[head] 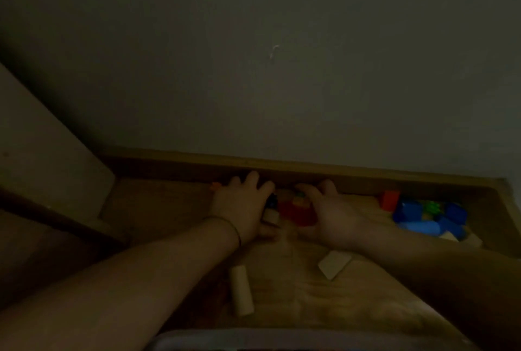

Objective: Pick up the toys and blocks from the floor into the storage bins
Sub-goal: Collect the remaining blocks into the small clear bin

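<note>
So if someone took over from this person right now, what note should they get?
Left hand and right hand: on either side of the red blocks by the baseboard, fingers curved over them; too dim to judge the grip.
Loose: blue blocks and a red block to the right; pale cylinder and pale wedge nearer.
Bin: only a grey rim shows at the bottom edge; contents unseen.
Left: every block seen.
</note>
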